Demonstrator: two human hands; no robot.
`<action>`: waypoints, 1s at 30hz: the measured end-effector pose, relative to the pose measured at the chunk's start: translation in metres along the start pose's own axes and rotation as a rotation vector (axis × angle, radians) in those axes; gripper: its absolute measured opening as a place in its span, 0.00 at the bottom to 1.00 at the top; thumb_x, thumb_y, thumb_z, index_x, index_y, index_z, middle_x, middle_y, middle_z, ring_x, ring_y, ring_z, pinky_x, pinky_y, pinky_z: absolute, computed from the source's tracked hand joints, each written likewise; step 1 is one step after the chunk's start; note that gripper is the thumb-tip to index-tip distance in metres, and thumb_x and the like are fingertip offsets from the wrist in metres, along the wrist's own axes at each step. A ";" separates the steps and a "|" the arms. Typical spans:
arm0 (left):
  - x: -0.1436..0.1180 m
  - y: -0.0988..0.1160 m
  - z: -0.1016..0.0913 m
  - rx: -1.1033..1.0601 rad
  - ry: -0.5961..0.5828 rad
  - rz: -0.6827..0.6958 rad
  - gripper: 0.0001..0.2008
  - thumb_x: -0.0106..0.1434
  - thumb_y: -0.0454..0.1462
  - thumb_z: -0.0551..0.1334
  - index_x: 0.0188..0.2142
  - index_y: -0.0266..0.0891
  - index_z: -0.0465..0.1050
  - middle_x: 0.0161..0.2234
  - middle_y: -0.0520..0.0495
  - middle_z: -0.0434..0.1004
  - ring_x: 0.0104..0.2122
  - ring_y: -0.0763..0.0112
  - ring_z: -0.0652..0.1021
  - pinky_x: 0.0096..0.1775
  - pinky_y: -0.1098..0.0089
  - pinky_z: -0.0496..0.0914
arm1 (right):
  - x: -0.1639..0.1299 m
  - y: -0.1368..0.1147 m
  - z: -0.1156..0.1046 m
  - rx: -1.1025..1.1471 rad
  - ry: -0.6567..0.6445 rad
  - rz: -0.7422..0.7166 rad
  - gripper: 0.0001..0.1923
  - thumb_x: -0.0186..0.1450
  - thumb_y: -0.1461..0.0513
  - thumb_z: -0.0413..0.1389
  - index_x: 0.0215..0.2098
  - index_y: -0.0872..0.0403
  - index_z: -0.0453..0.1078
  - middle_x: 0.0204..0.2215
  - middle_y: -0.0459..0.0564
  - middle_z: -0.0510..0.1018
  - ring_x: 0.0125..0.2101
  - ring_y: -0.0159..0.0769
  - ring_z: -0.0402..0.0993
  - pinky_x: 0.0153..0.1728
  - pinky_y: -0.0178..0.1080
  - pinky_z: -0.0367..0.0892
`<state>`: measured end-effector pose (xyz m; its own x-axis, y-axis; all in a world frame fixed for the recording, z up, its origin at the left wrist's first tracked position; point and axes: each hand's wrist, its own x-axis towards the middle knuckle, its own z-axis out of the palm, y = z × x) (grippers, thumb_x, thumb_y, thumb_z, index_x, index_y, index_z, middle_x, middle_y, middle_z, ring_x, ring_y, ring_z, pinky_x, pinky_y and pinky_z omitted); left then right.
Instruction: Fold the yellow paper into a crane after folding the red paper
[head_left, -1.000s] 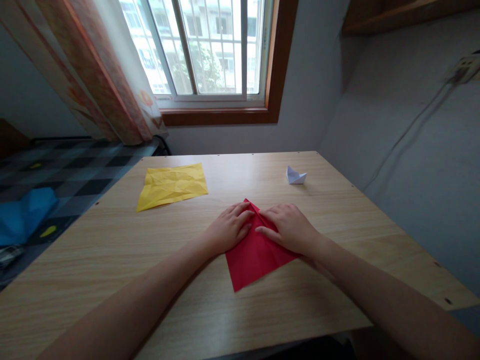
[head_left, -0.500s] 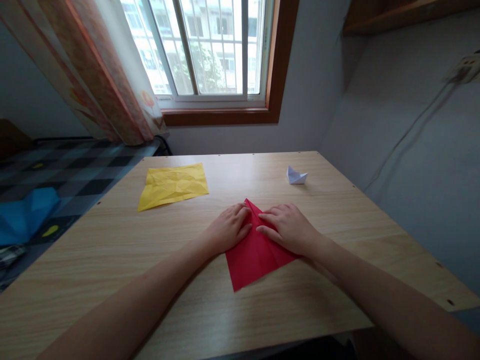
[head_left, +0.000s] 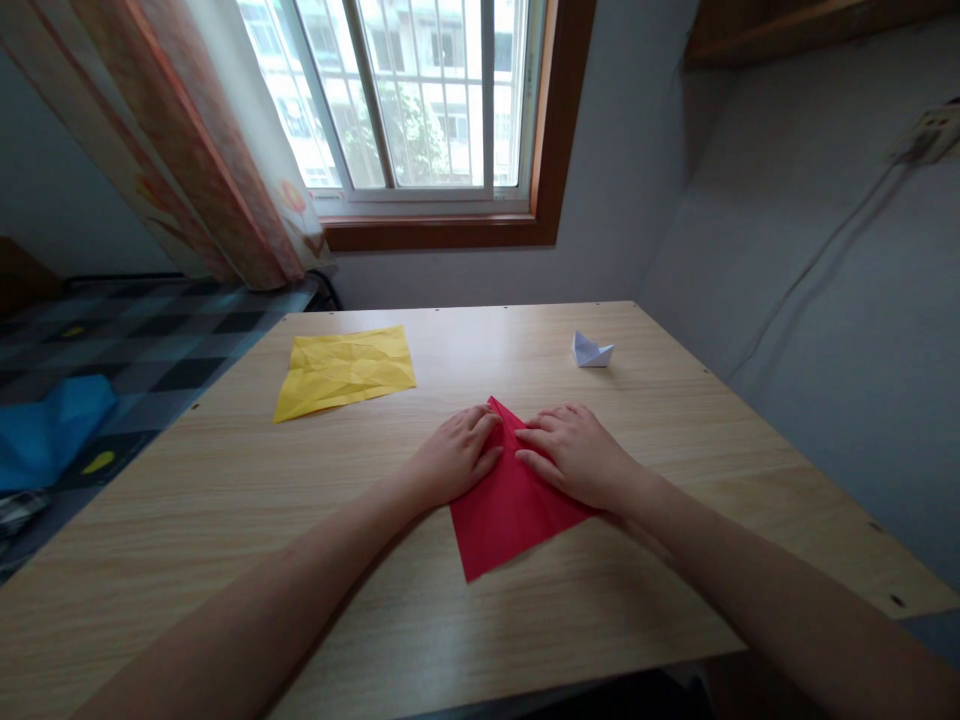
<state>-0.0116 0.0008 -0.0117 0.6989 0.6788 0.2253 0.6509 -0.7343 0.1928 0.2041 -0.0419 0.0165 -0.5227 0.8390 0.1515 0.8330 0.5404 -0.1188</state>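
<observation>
A sheet of red paper [head_left: 514,515] lies on the wooden table in front of me, folded to a point at its far end. My left hand [head_left: 459,455] rests on its left edge, fingers slightly bent and lying on the paper near the tip. On the right side, my right hand [head_left: 574,455] presses down with its fingers stretched toward the middle crease. Both palms cover parts of the side edges, so the folds under them are hidden. Neither hand grips the sheet.
A creased yellow paper sheet [head_left: 345,370] lies at the table's far left. A small white paper boat [head_left: 592,350] stands at the far right. Left of the table, a blue folded paper [head_left: 52,430] rests on a checked bedspread [head_left: 187,345]. The table [head_left: 360,610] has its back edge below a window.
The right hand's fingers have shifted very slightly on the red paper. Otherwise the hands and papers keep their places; the view has moved a touch.
</observation>
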 end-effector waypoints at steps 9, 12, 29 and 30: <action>0.000 -0.001 0.001 -0.003 -0.001 -0.003 0.18 0.71 0.40 0.53 0.55 0.33 0.66 0.56 0.34 0.69 0.55 0.54 0.72 0.58 0.55 0.66 | 0.000 0.000 -0.003 -0.029 -0.041 -0.007 0.16 0.69 0.62 0.50 0.52 0.52 0.75 0.50 0.55 0.78 0.53 0.44 0.68 0.56 0.49 0.51; 0.000 -0.002 0.002 -0.017 0.003 0.011 0.18 0.71 0.40 0.53 0.56 0.34 0.66 0.55 0.35 0.69 0.55 0.55 0.72 0.58 0.55 0.66 | -0.001 0.001 -0.003 -0.020 -0.042 -0.011 0.17 0.69 0.62 0.50 0.53 0.51 0.74 0.50 0.55 0.78 0.53 0.45 0.68 0.56 0.49 0.51; 0.000 -0.005 0.004 -0.012 -0.001 0.041 0.22 0.71 0.41 0.53 0.62 0.39 0.65 0.54 0.38 0.69 0.55 0.57 0.71 0.60 0.56 0.65 | 0.000 0.002 -0.002 -0.013 -0.054 -0.011 0.17 0.69 0.62 0.50 0.53 0.50 0.74 0.50 0.55 0.78 0.53 0.45 0.68 0.56 0.50 0.50; 0.000 -0.005 0.004 -0.011 -0.003 0.040 0.22 0.71 0.40 0.53 0.62 0.39 0.65 0.54 0.38 0.69 0.55 0.56 0.71 0.60 0.55 0.65 | 0.000 0.002 -0.002 -0.011 -0.049 -0.013 0.17 0.69 0.62 0.50 0.53 0.50 0.74 0.50 0.55 0.78 0.53 0.45 0.68 0.56 0.49 0.50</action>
<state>-0.0134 0.0047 -0.0168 0.7254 0.6486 0.2305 0.6190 -0.7611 0.1937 0.2064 -0.0405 0.0181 -0.5415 0.8342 0.1045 0.8279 0.5507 -0.1060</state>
